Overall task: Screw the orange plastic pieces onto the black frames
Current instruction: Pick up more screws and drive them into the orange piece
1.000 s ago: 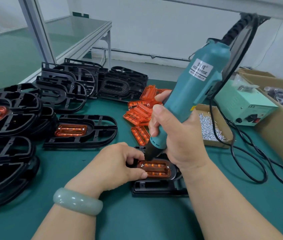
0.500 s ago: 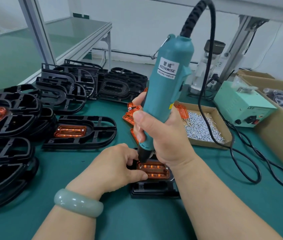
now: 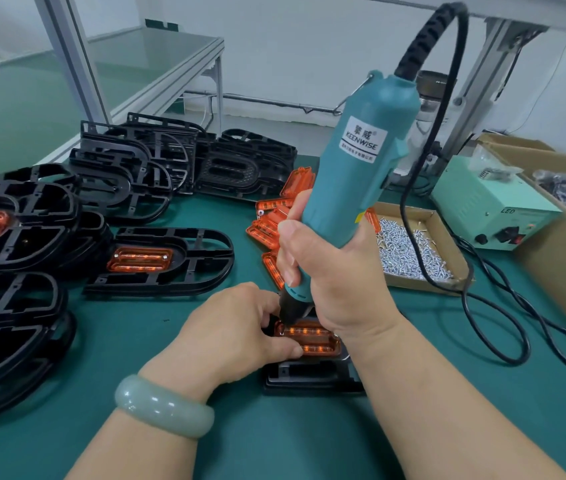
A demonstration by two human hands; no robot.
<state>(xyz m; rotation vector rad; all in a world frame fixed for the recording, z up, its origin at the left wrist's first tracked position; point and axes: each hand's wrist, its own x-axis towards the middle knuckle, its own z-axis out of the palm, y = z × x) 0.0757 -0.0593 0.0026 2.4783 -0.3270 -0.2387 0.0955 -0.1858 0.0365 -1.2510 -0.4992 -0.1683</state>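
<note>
- Right hand (image 3: 330, 278) is clamped in a fist round the teal plastic electric screwdriver (image 3: 354, 188). The barrel leans a little, and the nose is down on the near-left end of the part below the fist.
- Left hand (image 3: 236, 330) is just beside the nose. Its curled fingers and thumb pinch the ribbed translucent orange plastic piece (image 3: 312, 339) into the flat black plastic frame (image 3: 309, 379), directly under both hands.
- The nose hides the screw, so I cannot tell whether it is seated.
- Risk: with the driver leaning, the bit could cam out and gouge the orange piece, or the screw could go in crooked.
- Risk: the left fingertips sit right by the nose, so a slip would land on them.
- Risk: a slack pinch could let the piece twist out of its seat as the screw turns.
- Out to the right, the black power cord (image 3: 401, 209) drapes over the cardboard tray of silver screws (image 3: 413, 284). A tug there could pull the tool off line.
</note>
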